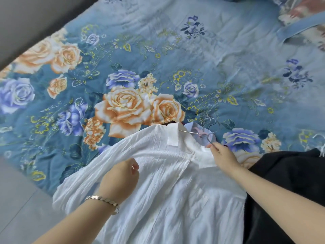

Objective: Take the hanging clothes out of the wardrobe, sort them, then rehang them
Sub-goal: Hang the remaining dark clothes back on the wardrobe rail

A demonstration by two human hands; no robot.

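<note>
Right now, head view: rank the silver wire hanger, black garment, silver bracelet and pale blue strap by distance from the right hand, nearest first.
1. Silver wire hanger: pinched by the right hand, at the white crinkled shirt's collar.
2. Black garment: just right, beside the forearm.
3. Silver bracelet: lower left, on the other wrist.
4. Pale blue strap: far top right corner.

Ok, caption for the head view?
Left hand grips a white shirt on a floral bedspread; right hand pinches its wire hanger.

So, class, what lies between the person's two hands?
Head view: only the white shirt, its crinkled front, between left hand gripping it and right hand pinching the hanger.
</note>
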